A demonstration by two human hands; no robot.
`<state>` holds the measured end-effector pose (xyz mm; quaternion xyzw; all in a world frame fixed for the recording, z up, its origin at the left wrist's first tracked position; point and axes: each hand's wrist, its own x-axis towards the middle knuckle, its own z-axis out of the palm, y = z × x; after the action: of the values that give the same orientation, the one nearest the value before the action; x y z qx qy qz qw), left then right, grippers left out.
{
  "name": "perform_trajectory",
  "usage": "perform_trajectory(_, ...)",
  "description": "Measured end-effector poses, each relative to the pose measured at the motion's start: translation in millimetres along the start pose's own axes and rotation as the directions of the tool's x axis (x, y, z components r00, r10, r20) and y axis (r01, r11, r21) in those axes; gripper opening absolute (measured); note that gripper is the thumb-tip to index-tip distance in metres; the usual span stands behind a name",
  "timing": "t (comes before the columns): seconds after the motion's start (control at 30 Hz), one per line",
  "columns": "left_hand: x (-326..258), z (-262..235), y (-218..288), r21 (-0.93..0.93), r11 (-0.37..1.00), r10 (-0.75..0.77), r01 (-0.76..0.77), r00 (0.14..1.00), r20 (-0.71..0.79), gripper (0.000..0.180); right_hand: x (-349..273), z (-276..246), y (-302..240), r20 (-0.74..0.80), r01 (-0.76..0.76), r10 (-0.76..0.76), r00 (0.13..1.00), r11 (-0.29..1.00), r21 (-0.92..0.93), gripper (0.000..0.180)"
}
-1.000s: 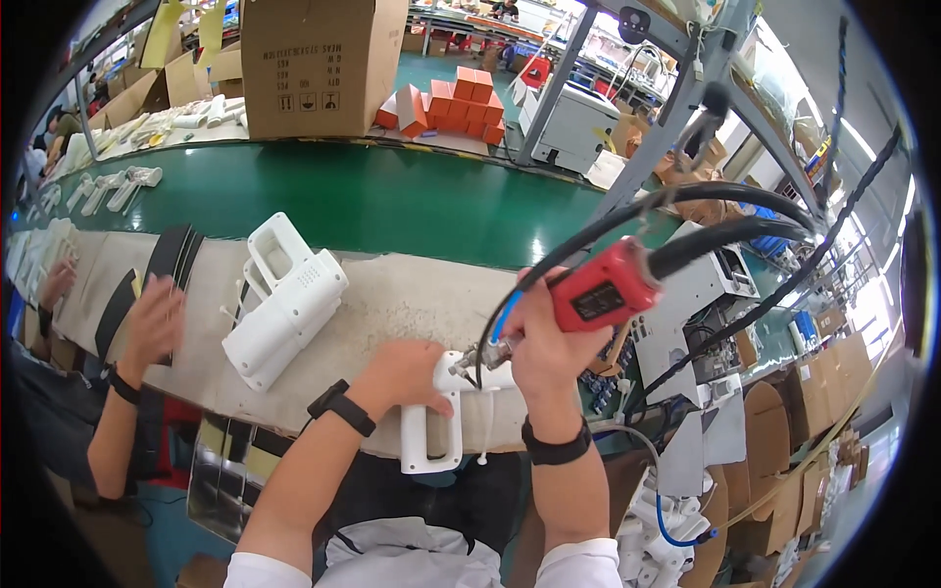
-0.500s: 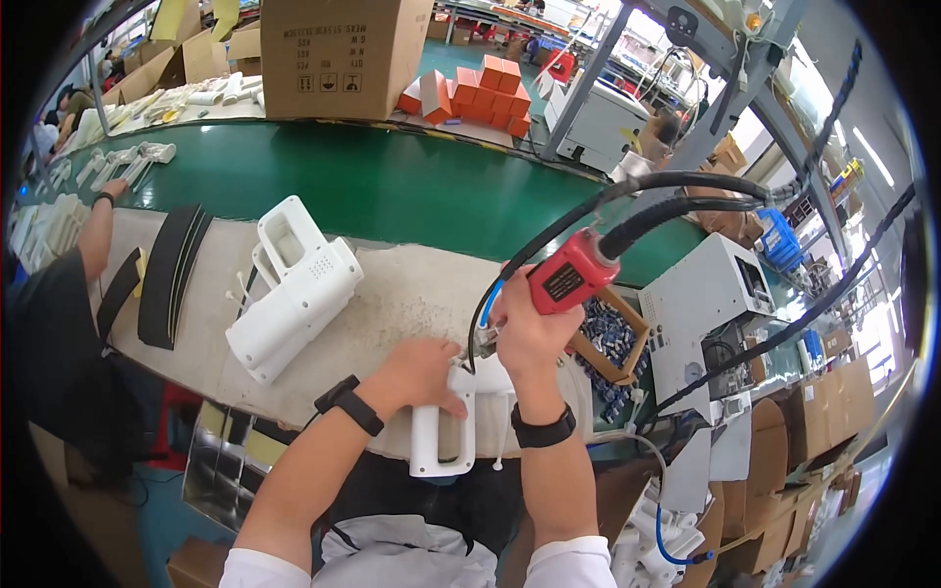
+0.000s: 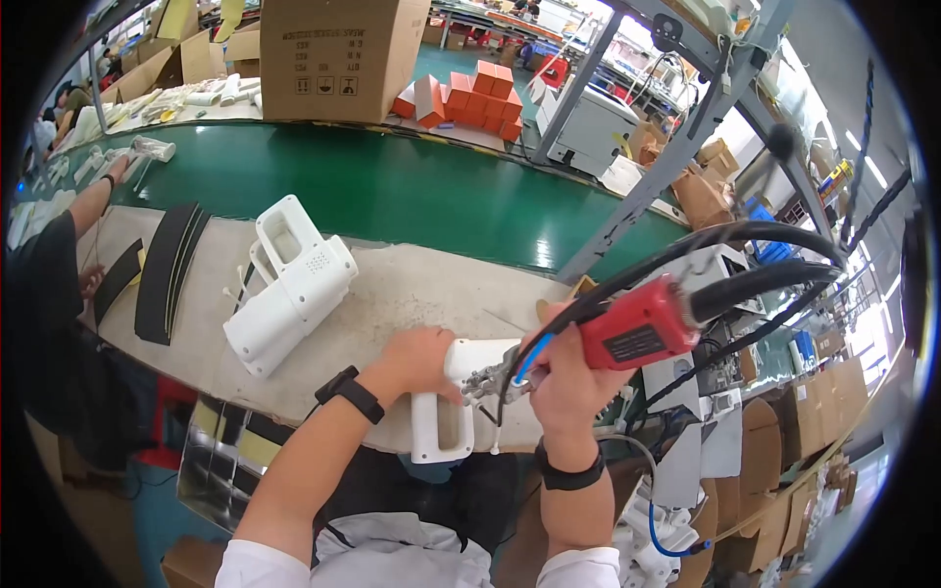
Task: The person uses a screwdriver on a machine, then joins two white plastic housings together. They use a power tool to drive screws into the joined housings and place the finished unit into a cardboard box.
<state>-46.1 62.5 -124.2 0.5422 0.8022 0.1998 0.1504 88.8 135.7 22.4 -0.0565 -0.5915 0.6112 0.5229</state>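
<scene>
The left hand [image 3: 417, 361] clasps the white handled housing [image 3: 425, 421], presumably steadying it; the right hand [image 3: 566, 387] grasps the red corded power screwdriver [image 3: 639, 328], its metal nose [image 3: 488, 381] over the housing.

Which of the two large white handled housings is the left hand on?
The nearer housing, closer to the lower edge: the left hand grips it. The other housing lies farther left, no hand on it.

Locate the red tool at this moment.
In the head view, the red tool is right of centre, in the person's right grip, its metal end by the white handled part and black cables to its right.
</scene>
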Motion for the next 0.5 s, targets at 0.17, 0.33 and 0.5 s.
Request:
perform_trajectory(0.17, 2.7, -0.2, 0.0, 0.011, 1.000, 0.004, -0.004, 1.000, -0.026, 0.059, -4.2, 3.3, 20.2, -0.138, -0.160, 0.148, 0.979, 0.984, -0.080, 0.015)
perform_trajectory(0.33, -3.0, 4.4, -3.0, 0.103, 0.995, 0.006, -0.001, 0.999, -0.049, 0.067, -12.3, -3.3, 53.3, 0.035, -0.045, 0.054, 0.998, 0.974, -0.223, 0.014)
perform_trajectory(0.5, -42.0, 10.4, -4.5, -0.213, 0.976, -0.109, 0.035, 0.931, -0.348, 0.066, -15.5, -5.8, 31.2, -0.086, -0.127, 0.111, 0.990, 0.971, -0.202, 0.013)
